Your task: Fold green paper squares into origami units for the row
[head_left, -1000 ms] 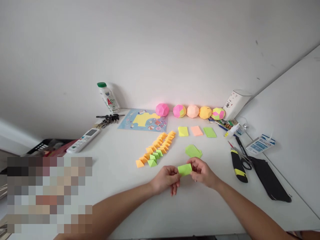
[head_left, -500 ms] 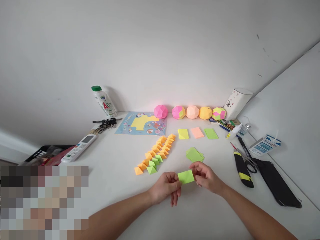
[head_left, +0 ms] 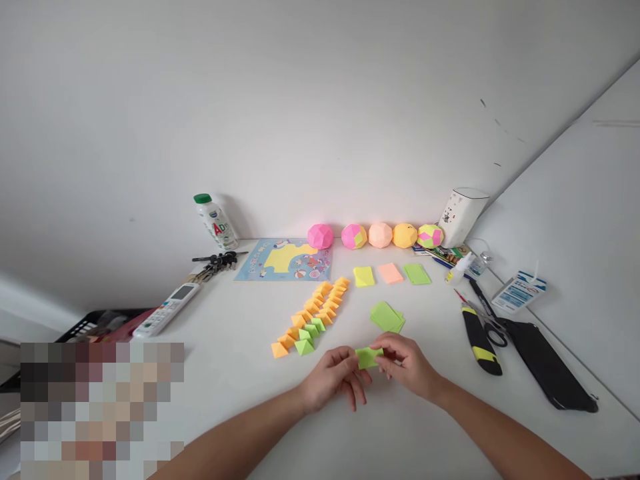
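Observation:
A small green paper [head_left: 369,358] is stretched between my two hands above the white table. My left hand [head_left: 336,380] pinches its left end between thumb and fingers, the other fingers hanging loose below. At the right end my right hand [head_left: 407,363] grips it, fingers curled over the edge. Just beyond lies a loose stack of green paper sheets [head_left: 387,317]. To the left, folded orange paper pieces [head_left: 302,316] and several folded green ones [head_left: 305,347] form two slanting rows. Yellow [head_left: 364,277], peach [head_left: 391,273] and green sticky notes [head_left: 417,273] lie farther back.
Several faceted paper balls [head_left: 380,235] line the wall beside a puzzle board [head_left: 255,260]. On the left are a bottle [head_left: 217,223], keys [head_left: 217,265] and a remote [head_left: 167,310]. A utility knife [head_left: 481,340], scissors [head_left: 495,332] and black pouch [head_left: 547,363] lie on the right.
My right hand has come closer to my left, and less of the green paper shows between them. The whole view has shifted slightly.

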Action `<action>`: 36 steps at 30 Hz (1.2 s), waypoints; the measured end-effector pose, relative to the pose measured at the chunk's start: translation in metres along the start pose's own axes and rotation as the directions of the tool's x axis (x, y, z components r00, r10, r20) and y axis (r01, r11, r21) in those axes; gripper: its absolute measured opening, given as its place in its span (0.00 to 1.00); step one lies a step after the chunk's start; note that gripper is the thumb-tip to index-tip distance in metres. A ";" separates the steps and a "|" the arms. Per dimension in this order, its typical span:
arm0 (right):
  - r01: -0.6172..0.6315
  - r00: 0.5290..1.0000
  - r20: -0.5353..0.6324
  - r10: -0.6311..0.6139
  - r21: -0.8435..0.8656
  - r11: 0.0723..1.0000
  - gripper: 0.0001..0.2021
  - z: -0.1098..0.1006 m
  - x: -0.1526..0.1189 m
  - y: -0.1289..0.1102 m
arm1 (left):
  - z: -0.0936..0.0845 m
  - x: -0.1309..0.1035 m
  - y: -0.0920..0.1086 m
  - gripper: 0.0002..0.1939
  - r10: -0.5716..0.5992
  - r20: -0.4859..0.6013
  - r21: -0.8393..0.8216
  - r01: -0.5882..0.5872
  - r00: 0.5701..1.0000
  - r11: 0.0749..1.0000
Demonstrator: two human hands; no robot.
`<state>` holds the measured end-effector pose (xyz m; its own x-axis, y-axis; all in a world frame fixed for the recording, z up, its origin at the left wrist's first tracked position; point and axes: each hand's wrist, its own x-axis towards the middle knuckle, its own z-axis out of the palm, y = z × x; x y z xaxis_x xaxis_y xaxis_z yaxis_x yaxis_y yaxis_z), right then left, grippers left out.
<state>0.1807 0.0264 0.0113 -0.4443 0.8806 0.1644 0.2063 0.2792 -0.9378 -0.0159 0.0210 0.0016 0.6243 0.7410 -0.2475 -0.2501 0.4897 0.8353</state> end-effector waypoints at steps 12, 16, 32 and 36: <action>0.202 0.976 -0.022 -0.216 -0.265 0.943 0.09 0.001 -0.002 0.002 | -0.003 0.002 0.000 0.17 0.007 -0.004 -0.085 -0.008 1.000 0.996; 0.236 0.970 0.004 -0.242 -0.250 0.939 0.12 0.001 -0.001 0.004 | -0.003 0.001 0.002 0.13 0.012 0.010 -0.075 -0.012 1.000 0.997; 0.364 0.931 0.118 -0.345 -0.365 0.857 0.26 0.000 -0.002 0.004 | 0.006 0.000 0.004 0.17 0.014 -0.097 0.076 -0.007 0.995 0.997; 0.380 0.924 0.137 -0.356 -0.400 0.834 0.08 0.000 -0.003 0.000 | 0.007 0.000 0.002 0.17 0.043 -0.152 0.077 -0.032 0.987 0.997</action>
<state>0.1825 0.0238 0.0105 -0.6033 0.6625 0.4440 0.3521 0.7208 -0.5970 -0.0111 0.0181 0.0066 0.4934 0.8225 -0.2828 -0.2123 0.4292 0.8779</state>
